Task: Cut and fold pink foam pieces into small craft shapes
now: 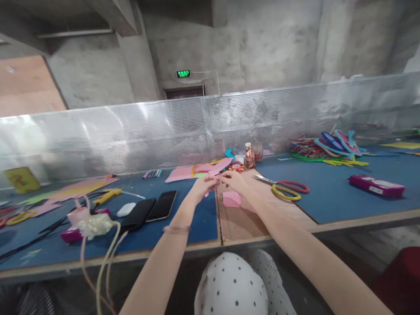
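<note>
My left hand and my right hand meet above the middle of the workbench, fingertips close together. Small bits of pink show at the left fingers, seemingly a pink paper piece pinched there. The fingers of my right hand are bent inward toward it, and what they hold is too small to make out. Below the hands, a pink paper square lies on the bare wooden strip. Larger pink sheets are spread just behind my left hand.
Scissors lie right of my right forearm, with a purple box farther right. A bottle and colourful pipe cleaners stand at the back. Phones, cables and a glue gun are on the left.
</note>
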### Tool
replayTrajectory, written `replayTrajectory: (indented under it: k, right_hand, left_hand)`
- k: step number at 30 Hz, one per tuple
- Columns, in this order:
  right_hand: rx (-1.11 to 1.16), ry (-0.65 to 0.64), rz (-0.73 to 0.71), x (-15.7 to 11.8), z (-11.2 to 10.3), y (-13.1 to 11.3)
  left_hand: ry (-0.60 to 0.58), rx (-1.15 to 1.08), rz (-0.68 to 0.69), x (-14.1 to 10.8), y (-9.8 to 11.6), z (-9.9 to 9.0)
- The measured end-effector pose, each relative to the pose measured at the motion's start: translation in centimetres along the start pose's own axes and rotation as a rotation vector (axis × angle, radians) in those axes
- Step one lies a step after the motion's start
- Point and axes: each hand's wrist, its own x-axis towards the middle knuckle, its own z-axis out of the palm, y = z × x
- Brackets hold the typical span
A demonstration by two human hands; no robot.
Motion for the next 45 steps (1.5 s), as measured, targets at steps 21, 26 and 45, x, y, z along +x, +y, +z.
replayTrajectory:
  k: [21,26,45]
  right_hand:
    - [0.152,-0.025,0.072,0.0,0.4,-0.5]
    - [-0.036,0.072,-0.116,0.2,0.8,0.3]
    - [0.142,0.070,0.069,0.3,0.7,0.5]
  left_hand:
    - [0.000,0.091,-0.020,0.4,-0.2,-0.4]
    - [0.012,0.112,-0.009,0.4,-0.2,-0.4]
    - [-0.016,0.070,-0.004,0.4,-0.1,-0.1]
